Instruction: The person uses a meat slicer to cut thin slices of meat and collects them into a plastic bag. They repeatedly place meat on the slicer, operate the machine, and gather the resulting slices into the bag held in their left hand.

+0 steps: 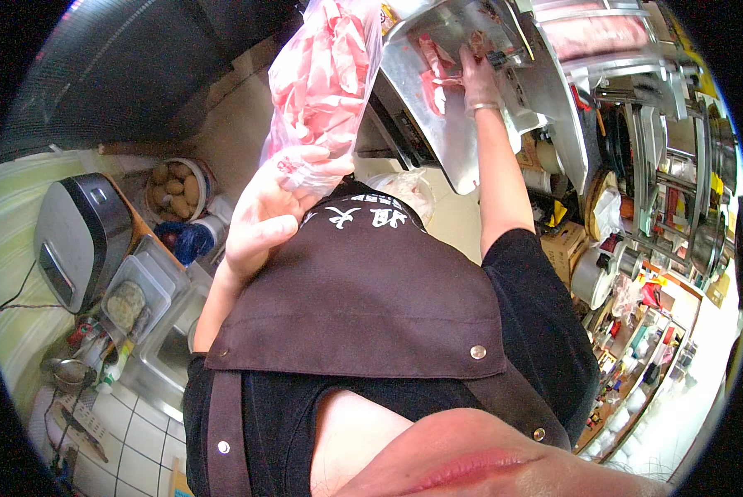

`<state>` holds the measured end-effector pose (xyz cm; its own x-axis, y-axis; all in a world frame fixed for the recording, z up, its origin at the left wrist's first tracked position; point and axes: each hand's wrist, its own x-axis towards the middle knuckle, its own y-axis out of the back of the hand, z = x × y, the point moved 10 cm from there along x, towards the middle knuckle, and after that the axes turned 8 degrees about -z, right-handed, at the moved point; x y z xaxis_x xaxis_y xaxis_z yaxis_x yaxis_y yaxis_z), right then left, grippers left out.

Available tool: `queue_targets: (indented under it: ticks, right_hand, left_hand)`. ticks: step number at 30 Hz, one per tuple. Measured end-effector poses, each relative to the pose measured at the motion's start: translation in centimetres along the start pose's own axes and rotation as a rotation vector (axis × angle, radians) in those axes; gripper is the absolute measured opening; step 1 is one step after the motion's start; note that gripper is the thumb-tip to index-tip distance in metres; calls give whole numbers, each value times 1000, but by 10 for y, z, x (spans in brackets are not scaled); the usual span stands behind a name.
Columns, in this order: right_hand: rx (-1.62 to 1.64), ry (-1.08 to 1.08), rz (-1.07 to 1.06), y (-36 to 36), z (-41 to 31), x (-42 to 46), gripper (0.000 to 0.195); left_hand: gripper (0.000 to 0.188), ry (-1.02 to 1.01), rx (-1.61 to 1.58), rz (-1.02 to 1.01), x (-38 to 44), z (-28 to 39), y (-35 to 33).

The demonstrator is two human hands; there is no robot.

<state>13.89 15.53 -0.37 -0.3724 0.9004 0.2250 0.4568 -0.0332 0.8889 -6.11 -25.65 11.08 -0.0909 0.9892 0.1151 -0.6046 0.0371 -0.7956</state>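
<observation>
My left hand (278,211) grips the lower end of a clear plastic bag (321,81), raised in front of me and packed with thin slices of pink raw meat. To its right, a stainless steel tray (421,124) reaches out beside me. My right hand (480,77), in a clear disposable glove, is over that tray with its fingertips at a small piece of meat (477,43). Whether the fingers close on it cannot be made out. Several loose meat slices (434,74) lie on the metal just left of this hand.
A bucket of potatoes (176,186) stands at the left, near a grey appliance (82,242) and a clear plastic container (141,298). Metal racks (675,161) with kitchenware line the right side. A large piece of meat (598,37) shows at the upper right.
</observation>
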Motion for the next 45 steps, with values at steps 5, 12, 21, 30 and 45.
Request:
queue_targets:
  ticks: [5, 12, 21, 30, 45]
  right_hand:
    - [91, -173, -441, -5, -74, -13, 74]
    - [-24, 311, -332, -33, -87, -65, 77]
    - [-263, 215, -320, -5, -134, -62, 66]
    - [278, -52, -219, -11, -7, -23, 36]
    - [1120, 130, -770, 6, -314, -135, 38]
  left_hand:
    - [84, 5, -2, -22, 0, 1, -1]
    - [84, 10, -5, -6, -3, -3, 1]
    - [85, -9, -19, 1, 0, -2, -1]
    - [89, 13, 31, -13, 0, 2, -4]
    - [88, 24, 28, -62, 1, 2, -15]
